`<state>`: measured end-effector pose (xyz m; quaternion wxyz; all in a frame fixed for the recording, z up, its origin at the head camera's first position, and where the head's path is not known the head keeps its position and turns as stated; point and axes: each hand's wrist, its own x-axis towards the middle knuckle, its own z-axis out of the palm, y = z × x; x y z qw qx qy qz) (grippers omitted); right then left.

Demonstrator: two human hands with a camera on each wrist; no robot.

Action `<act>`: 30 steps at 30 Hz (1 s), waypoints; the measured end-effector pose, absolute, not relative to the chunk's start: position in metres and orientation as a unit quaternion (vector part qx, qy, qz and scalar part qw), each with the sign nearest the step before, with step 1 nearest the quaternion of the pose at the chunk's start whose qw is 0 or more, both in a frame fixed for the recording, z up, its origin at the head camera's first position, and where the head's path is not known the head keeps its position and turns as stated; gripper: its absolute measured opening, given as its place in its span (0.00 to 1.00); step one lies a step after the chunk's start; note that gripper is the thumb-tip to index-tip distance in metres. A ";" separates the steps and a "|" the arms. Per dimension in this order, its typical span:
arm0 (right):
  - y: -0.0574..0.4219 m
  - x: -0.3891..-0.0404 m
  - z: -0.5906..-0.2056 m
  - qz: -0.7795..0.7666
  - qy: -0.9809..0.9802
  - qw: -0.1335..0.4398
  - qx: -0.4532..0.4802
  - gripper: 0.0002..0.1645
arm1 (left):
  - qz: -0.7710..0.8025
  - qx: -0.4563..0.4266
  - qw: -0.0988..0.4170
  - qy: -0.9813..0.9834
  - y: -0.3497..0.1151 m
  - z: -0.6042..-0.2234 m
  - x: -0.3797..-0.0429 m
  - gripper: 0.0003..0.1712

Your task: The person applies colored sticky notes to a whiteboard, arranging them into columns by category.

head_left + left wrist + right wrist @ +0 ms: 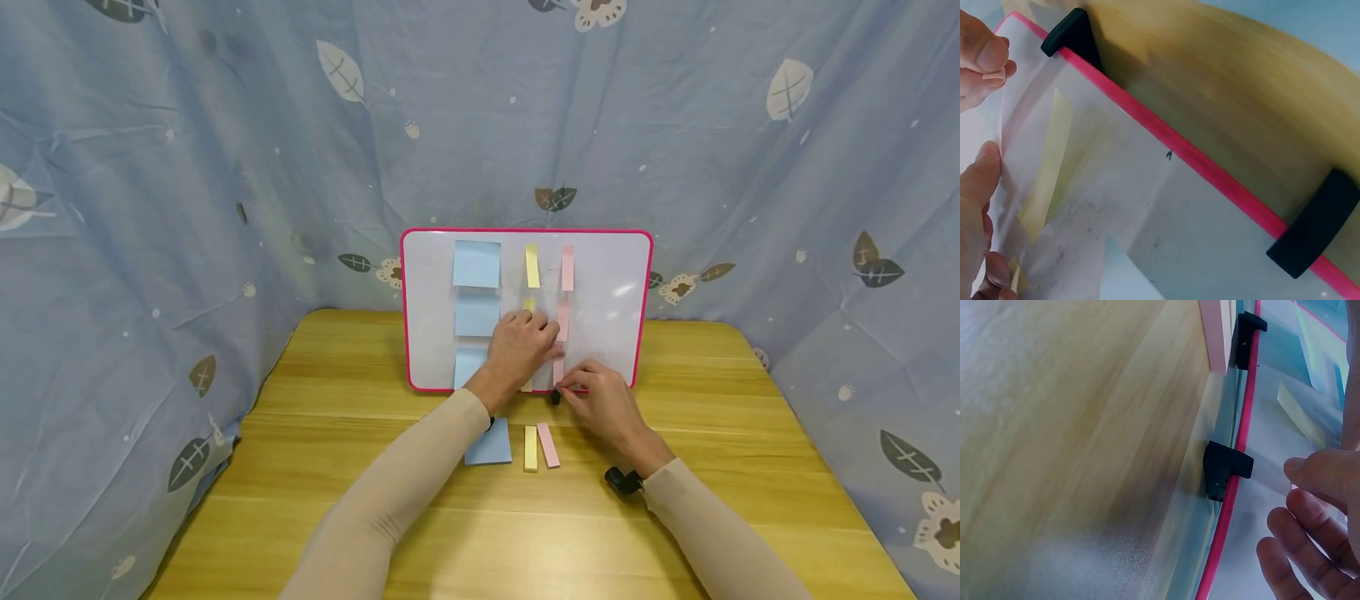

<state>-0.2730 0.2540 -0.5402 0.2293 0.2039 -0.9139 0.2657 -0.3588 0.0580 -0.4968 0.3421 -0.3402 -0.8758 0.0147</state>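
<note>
A whiteboard (615,333) with a pink frame stands upright on the table. In the head view, my right hand (606,402) is at its lower edge. Its thumb and index finger pinch the lower end of the bottom pink sticky strip (558,370). Higher up, my left hand (521,346) rests against the board, its thumb touching the same strip in the left wrist view. The other left fingers (996,270) lie near a yellow strip. Also on the board are blue sticky notes (477,264), yellow strips (532,265) and pink strips (567,267), partly covered by the left hand.
Black clips (1315,223) hold the board's lower edge. In front on the wooden table (322,467) lie a blue sticky pad (489,444), a yellow strip pad (530,450) and a pink strip pad (548,445). A patterned blue curtain (465,150) hangs behind.
</note>
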 end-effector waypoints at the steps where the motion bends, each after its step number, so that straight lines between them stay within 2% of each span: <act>1: 0.254 -0.273 -0.540 0.265 -0.914 0.229 0.203 0.03 | 0.017 -0.341 0.343 -0.875 0.058 -0.497 -0.358 0.23; 10: 0.255 -0.277 -0.542 0.260 -0.918 0.225 0.197 0.03 | 0.017 -0.337 0.319 -0.886 0.059 -0.499 -0.356 0.24; 17: 0.255 -0.279 -0.543 0.251 -0.918 0.234 0.200 0.04 | -0.009 -0.342 0.329 -0.880 0.056 -0.507 -0.359 0.25; 23: 0.259 -0.281 -0.545 0.240 -0.917 0.247 0.201 0.05 | -0.027 -0.347 0.298 -0.889 0.050 -0.498 -0.348 0.24; 30: 0.266 -0.275 -0.545 0.252 -0.927 0.210 0.183 0.06 | -0.064 -0.362 0.267 -0.891 0.038 -0.493 -0.335 0.23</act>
